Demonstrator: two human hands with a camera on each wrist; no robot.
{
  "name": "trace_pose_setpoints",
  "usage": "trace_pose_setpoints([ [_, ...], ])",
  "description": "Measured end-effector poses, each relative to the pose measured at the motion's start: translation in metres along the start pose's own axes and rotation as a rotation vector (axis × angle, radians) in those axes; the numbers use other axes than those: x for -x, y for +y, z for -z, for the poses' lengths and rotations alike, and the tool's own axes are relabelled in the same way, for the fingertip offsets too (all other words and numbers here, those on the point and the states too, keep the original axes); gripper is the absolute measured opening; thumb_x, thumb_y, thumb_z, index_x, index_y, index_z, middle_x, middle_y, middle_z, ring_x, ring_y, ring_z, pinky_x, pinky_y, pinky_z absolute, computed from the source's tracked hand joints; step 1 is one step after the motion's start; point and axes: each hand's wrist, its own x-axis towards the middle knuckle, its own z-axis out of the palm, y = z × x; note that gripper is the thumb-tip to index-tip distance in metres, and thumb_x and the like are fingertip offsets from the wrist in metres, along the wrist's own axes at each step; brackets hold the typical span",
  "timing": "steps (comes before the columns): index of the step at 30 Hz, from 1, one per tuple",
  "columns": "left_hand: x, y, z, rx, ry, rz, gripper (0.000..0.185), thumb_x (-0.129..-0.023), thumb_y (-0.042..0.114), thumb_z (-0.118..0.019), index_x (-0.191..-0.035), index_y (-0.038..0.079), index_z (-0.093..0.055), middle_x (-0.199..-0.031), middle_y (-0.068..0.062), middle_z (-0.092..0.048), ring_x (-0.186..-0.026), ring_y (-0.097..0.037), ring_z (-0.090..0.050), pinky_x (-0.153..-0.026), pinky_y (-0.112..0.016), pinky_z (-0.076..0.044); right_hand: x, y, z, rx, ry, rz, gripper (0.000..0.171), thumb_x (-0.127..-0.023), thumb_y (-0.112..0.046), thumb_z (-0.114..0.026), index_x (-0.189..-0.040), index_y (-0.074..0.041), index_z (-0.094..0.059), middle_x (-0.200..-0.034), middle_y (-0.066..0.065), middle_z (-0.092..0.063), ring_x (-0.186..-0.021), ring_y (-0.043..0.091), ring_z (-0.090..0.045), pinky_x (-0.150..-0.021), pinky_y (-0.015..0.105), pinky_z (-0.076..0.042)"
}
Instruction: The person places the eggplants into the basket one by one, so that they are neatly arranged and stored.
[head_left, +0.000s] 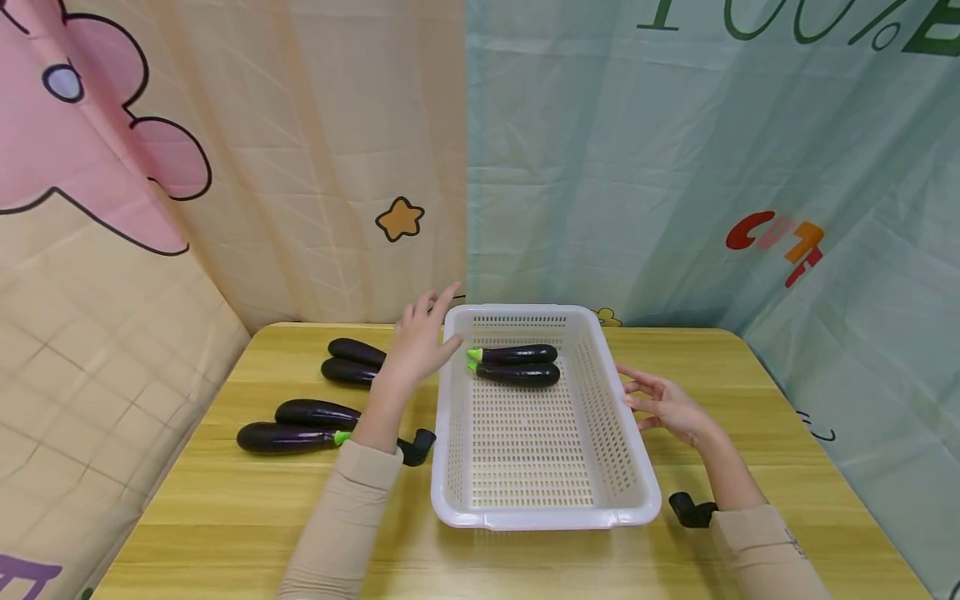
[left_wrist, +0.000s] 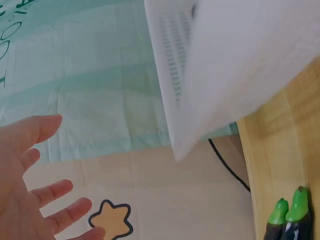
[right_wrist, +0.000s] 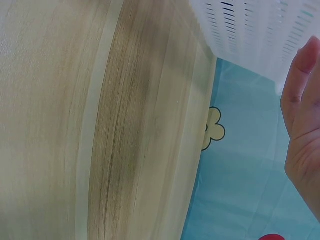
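Observation:
A white perforated plastic basket (head_left: 547,521) stands on the wooden table, with two dark eggplants (head_left: 519,375) lying side by side near its far end, green stems to the left. My left hand (head_left: 420,342) is raised by the basket's far left corner, fingers spread and holding nothing; the left wrist view shows its palm side apart from the basket wall (left_wrist: 225,90). At the basket's right side, my right hand (head_left: 667,406) has its fingers extended, fingertips right at the outer wall. In the right wrist view this hand (right_wrist: 305,110) appears beside the perforated wall (right_wrist: 250,30).
Left of the basket, on the table (head_left: 750,400), lie a far pair of eggplants (head_left: 348,371) and a nearer pair (head_left: 288,437), partly hidden by my left arm. Black wrist mounts (head_left: 692,510) stick out near both sleeves. Printed curtains (head_left: 337,167) hang behind the table.

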Motion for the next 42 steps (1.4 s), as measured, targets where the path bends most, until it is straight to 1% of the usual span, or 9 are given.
trace_pose_setpoints([
  [4, 0.015, -0.014, 0.004, 0.107, 0.06, 0.031, 0.071, -0.089, 0.028, -0.059, -0.146, 0.029, -0.016, -0.14, -0.016, -0.027, -0.123, -0.037, -0.03, -0.092, -0.055, -0.036, 0.001, 0.0, 0.0, -0.001, 0.0, -0.003, 0.061, -0.091, -0.012, -0.056, -0.142, 0.0, -0.025, -0.106, 0.004, -0.052, -0.084, 0.014, -0.062, -0.062, 0.031, -0.054],
  [9, 0.033, -0.031, 0.005, 0.257, 0.147, 0.132, 0.072, -0.089, 0.025, -0.059, -0.147, 0.026, -0.015, -0.14, -0.017, -0.025, -0.125, -0.038, -0.029, -0.092, -0.056, -0.036, 0.002, -0.001, -0.001, -0.011, 0.0, 0.007, 0.061, -0.091, -0.011, -0.056, -0.142, 0.001, -0.025, -0.106, 0.005, -0.052, -0.083, 0.013, -0.062, -0.061, 0.03, -0.054],
  [18, 0.07, -0.063, 0.0, 0.526, 0.425, 0.321, 0.066, -0.089, 0.021, -0.059, -0.144, 0.012, -0.023, -0.127, -0.023, -0.035, -0.102, -0.037, -0.046, -0.081, -0.047, -0.043, 0.002, -0.003, -0.002, -0.021, -0.005, 0.01, 0.061, -0.091, -0.009, -0.055, -0.142, 0.002, -0.024, -0.105, 0.004, -0.053, -0.083, 0.013, -0.062, -0.06, 0.029, -0.054],
  [23, 0.091, -0.078, -0.002, 0.599, 0.568, 0.429, 0.065, -0.088, 0.022, -0.06, -0.142, 0.01, -0.026, -0.124, -0.02, -0.039, -0.095, -0.034, -0.052, -0.071, -0.027, -0.046, 0.003, -0.004, -0.003, -0.03, -0.009, 0.013, 0.061, -0.091, -0.009, -0.055, -0.142, 0.002, -0.024, -0.106, 0.005, -0.052, -0.083, 0.013, -0.061, -0.06, 0.029, -0.054],
  [26, 0.101, -0.085, -0.003, 0.628, 0.648, 0.505, 0.063, -0.087, 0.023, -0.061, -0.141, 0.012, -0.028, -0.121, -0.014, -0.041, -0.09, -0.026, -0.054, -0.064, -0.014, -0.042, 0.002, -0.004, -0.003, -0.034, -0.011, 0.017, 0.061, -0.091, -0.009, -0.055, -0.142, 0.003, -0.023, -0.106, 0.006, -0.052, -0.083, 0.013, -0.061, -0.06, 0.028, -0.054],
  [28, 0.108, -0.089, -0.003, 0.638, 0.695, 0.557, 0.063, -0.087, 0.023, -0.061, -0.141, 0.014, -0.029, -0.119, -0.01, -0.042, -0.086, -0.019, -0.053, -0.062, -0.011, -0.04, 0.002, -0.003, -0.002, -0.031, -0.012, 0.017, 0.061, -0.091, -0.009, -0.055, -0.142, 0.003, -0.023, -0.106, 0.006, -0.052, -0.083, 0.012, -0.061, -0.06, 0.028, -0.054],
  [31, 0.117, -0.095, -0.003, 0.671, 0.745, 0.647, 0.065, -0.085, 0.022, -0.063, -0.14, 0.017, -0.029, -0.113, 0.0, -0.04, -0.077, -0.01, -0.051, -0.06, -0.011, -0.04, 0.001, -0.002, -0.002, -0.027, -0.009, 0.009, 0.062, -0.091, -0.01, -0.055, -0.142, 0.002, -0.023, -0.106, 0.004, -0.053, -0.083, 0.012, -0.061, -0.06, 0.028, -0.054],
  [35, 0.128, -0.104, -0.001, 0.786, 0.796, 0.743, 0.068, -0.083, 0.023, -0.066, -0.14, 0.02, -0.028, -0.105, 0.009, -0.036, -0.071, -0.007, -0.048, -0.058, -0.011, -0.041, 0.001, -0.001, -0.002, -0.035, -0.007, 0.003, 0.062, -0.091, -0.01, -0.056, -0.142, 0.002, -0.023, -0.105, 0.002, -0.054, -0.082, 0.012, -0.062, -0.059, 0.028, -0.054],
  [42, 0.149, -0.119, 0.001, 0.905, 0.83, 0.877, 0.071, -0.082, 0.028, -0.067, -0.14, 0.024, -0.025, -0.105, 0.011, -0.032, -0.076, -0.009, -0.043, -0.059, -0.012, -0.04, 0.001, -0.003, -0.002, -0.061, -0.021, 0.015, 0.062, -0.091, -0.008, -0.055, -0.142, 0.005, -0.022, -0.104, 0.003, -0.054, -0.081, 0.012, -0.062, -0.058, 0.027, -0.053],
])
